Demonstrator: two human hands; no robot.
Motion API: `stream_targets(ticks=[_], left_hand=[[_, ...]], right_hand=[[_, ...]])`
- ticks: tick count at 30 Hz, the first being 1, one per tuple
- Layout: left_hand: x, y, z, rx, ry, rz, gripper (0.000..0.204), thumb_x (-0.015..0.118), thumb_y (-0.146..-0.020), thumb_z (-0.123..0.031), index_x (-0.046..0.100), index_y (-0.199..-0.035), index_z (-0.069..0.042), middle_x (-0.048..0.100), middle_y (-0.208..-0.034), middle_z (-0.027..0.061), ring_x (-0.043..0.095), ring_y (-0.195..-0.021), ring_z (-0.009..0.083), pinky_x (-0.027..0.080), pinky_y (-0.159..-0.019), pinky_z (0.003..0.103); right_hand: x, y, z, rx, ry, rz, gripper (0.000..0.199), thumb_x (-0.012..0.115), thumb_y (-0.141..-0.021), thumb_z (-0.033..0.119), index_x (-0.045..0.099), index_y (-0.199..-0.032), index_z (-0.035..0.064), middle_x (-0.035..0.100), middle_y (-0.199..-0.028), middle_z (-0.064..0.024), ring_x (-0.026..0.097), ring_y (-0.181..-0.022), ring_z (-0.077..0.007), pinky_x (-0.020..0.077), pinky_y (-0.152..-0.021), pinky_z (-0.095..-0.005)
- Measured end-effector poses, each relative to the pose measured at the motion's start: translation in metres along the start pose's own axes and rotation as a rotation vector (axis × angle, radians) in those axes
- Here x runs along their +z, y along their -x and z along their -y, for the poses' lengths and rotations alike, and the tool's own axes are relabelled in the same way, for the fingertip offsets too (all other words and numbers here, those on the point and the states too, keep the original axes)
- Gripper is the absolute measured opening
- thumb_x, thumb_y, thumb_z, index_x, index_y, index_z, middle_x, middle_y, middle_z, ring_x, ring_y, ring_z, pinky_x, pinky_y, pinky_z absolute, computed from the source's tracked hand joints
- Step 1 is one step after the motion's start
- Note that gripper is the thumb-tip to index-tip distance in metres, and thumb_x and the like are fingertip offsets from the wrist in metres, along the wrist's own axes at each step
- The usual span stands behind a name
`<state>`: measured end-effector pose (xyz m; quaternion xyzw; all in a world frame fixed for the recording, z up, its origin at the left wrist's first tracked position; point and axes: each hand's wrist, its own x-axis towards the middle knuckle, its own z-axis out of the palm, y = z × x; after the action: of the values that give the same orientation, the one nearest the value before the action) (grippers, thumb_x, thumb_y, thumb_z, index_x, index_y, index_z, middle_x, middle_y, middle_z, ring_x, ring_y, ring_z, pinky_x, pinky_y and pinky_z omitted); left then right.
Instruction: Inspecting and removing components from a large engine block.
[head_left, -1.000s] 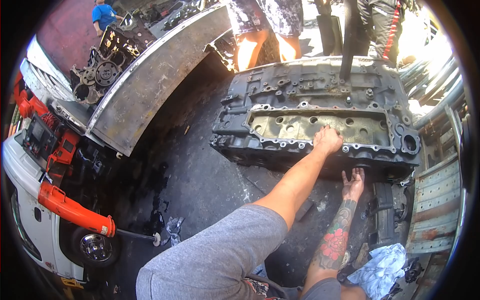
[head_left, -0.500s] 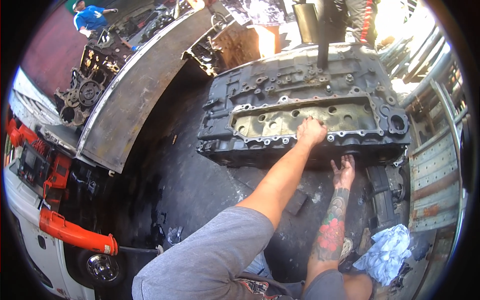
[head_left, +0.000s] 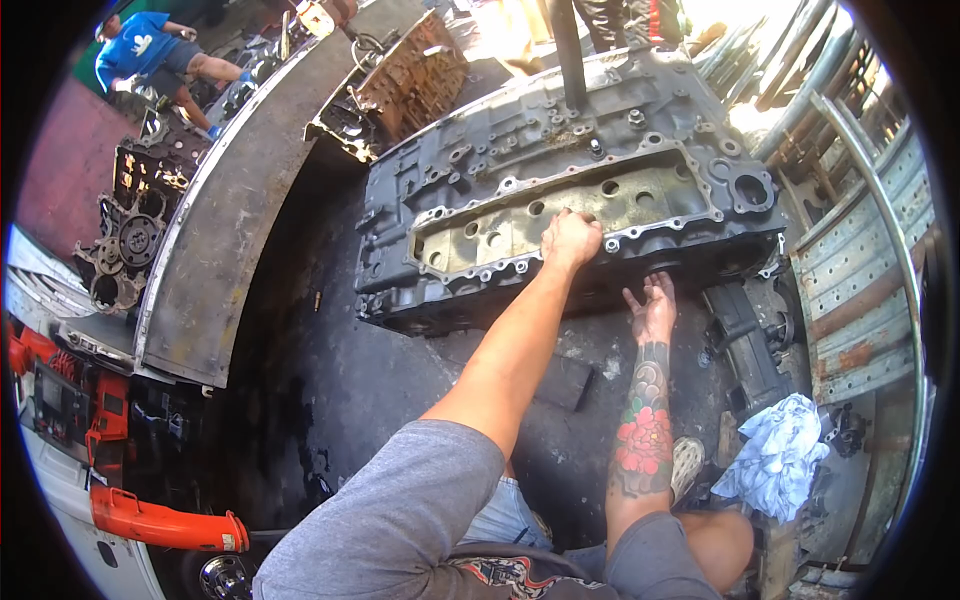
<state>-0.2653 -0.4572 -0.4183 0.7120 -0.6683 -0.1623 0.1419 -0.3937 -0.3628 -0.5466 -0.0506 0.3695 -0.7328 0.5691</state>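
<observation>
Seeing the big dark engine block (head_left: 560, 172) further left and a little higher in view than half a second ago, with the left hand (head_left: 572, 238) and right hand (head_left: 654, 308) shifted along, keeping the same spots against it. Also catching more of a person in a blue shirt (head_left: 155, 60) at upper left now, legs included.

Got the block lying crosswise, right in front of the forearms (head_left: 650, 390). Left grip curled over the near rim of a long pale recess (head_left: 515, 228), pierced with round holes; can't tell about anything pinched. Right grip palm up, fingers partly spread, up by the block's near side; can't tell about contact.

For markings: spotting a white graphic (head_left: 140, 43) on the blue shirt, plus a colourful print (head_left: 505, 575) on the grey tee, too warped to read.
</observation>
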Motion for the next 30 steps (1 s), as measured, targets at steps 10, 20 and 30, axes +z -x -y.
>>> stream_targets(ticks=[10, 20, 30], left_hand=[[0.0009, 0.0012, -0.0013, 0.008, -0.023, 0.024, 0.037, 0.05, -0.085, -0.033, 0.073, -0.113, -0.024, 0.06, -0.13, 0.0118, 0.056, -0.121, 0.0326, 0.043, -0.104, 0.042], [0.0, -0.0051, 0.0005, 0.014, 0.02, 0.053, 0.038, 0.051, -0.084, -0.031, 0.074, -0.112, -0.02, 0.057, -0.135, 0.017, 0.057, -0.121, 0.0349, 0.044, -0.104, 0.043], [-0.0003, -0.0025, 0.0016, 0.011, 0.012, 0.079, 0.04, 0.05, -0.084, -0.031, 0.072, -0.116, -0.02, 0.054, -0.138, 0.017, 0.052, -0.126, 0.0336, 0.04, -0.108, 0.043]], right_hand=[[0.0041, 0.0043, 0.002, 0.011, 0.015, -0.032, 0.063, 0.042, -0.086, -0.001, 0.031, -0.147, 0.0045, 0.03, -0.15, -0.017, 0.031, -0.139, -0.0301, 0.0529, -0.091, -0.0508], [0.004, 0.0003, -0.0007, -0.004, 0.03, -0.018, 0.055, 0.043, -0.089, 0.002, 0.035, -0.144, 0.0059, 0.035, -0.145, -0.0155, 0.039, -0.13, -0.0271, 0.0545, -0.088, -0.0471], [0.0025, 0.0045, -0.0008, -0.001, 0.031, -0.026, 0.056, 0.043, -0.089, 0.002, 0.035, -0.144, 0.0046, 0.036, -0.145, -0.0158, 0.039, -0.131, -0.026, 0.0548, -0.088, -0.0469]])
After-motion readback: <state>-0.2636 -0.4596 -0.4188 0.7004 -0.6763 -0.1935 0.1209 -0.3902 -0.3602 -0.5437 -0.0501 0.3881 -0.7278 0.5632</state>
